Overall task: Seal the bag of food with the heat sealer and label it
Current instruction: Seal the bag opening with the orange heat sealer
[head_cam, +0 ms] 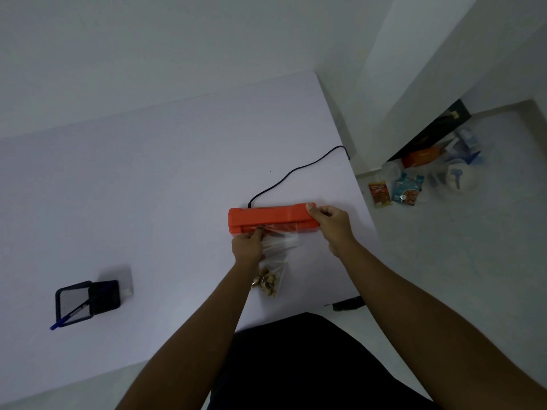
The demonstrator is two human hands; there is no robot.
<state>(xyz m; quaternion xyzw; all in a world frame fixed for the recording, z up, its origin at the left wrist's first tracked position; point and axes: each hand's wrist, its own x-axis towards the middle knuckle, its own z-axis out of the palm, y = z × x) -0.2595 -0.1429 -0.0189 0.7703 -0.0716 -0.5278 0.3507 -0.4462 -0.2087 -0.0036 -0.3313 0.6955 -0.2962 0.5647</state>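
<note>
Looking down from the head view, the orange sealer [266, 217] lies crosswise on the table [148, 187], just ahead of the person, its cord [296, 170] trailing off toward the far right edge. The clear bag [279, 250] lies flat on the near side of the sealer, with its open top fed into the slot and the food [266, 284] bunched at the bottom end, nearest the body. That placement probably keeps the contents well away from the strip to be sealed, so only clean film sits in the slot.

The left hand [247, 250] pinches the bag's top left corner right at the slot, seemingly to hold the film flat and straight. The right hand [330, 224] grips the sealer's right end, thumb on top and fingers curled behind it, a hold suited to steadying the body or pressing the lid down. Whether the lid is fully pressed I cannot tell.

Judging by this, sealing is in hand and labelling is not yet begun. A mesh pen holder [85, 301] with a blue pen [66, 316] stands well apart at the left. Packets [408, 187] lie on the floor [444, 261] to the right.
</note>
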